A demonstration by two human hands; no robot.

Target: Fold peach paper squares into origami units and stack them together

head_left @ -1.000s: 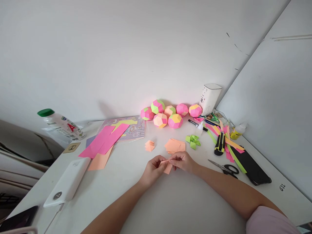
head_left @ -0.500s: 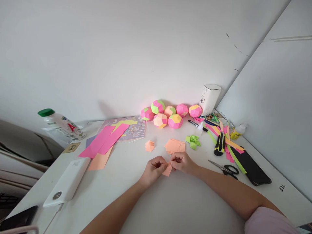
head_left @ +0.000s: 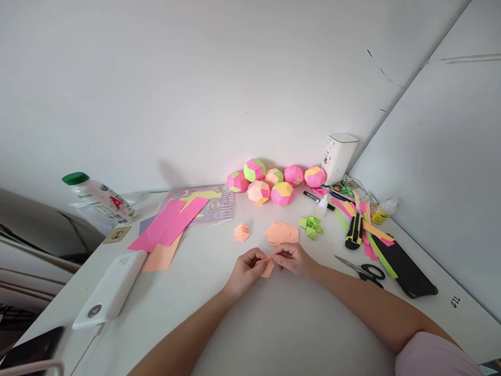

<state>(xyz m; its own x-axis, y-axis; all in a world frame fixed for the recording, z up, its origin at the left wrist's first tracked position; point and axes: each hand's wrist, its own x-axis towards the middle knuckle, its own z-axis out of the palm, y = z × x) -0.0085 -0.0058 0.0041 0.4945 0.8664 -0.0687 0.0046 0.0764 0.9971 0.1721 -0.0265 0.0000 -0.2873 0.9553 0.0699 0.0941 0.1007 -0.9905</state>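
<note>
A small peach paper piece [head_left: 267, 270] is held by both hands just on the near side of the peach paper stack [head_left: 282, 233], which is taken as the landmark. Its left edge is pinched by the fingers of the left hand [head_left: 246, 270], and its upper right part is pinched between the thumb and fingers of the right hand [head_left: 296, 259]. How the fingertips meet behind the paper cannot be told.

To the left of the stack, folded peach pieces [head_left: 241, 233] are set on the white surface [head_left: 195, 292]; to its right, folded green pieces [head_left: 311, 227] are placed. Beyond it, multicoloured paper balls [head_left: 258, 192] are grouped by the wall [head_left: 195, 94]. Farther right of it, scissors [head_left: 363, 269], a yellow and black cutter [head_left: 354, 231] and coloured paper strips [head_left: 379, 256] are laid, the last partly over a black case [head_left: 415, 274]. Well to its left, pink sheets [head_left: 160, 228] are spread partly over a purple pad [head_left: 224, 206].
</note>
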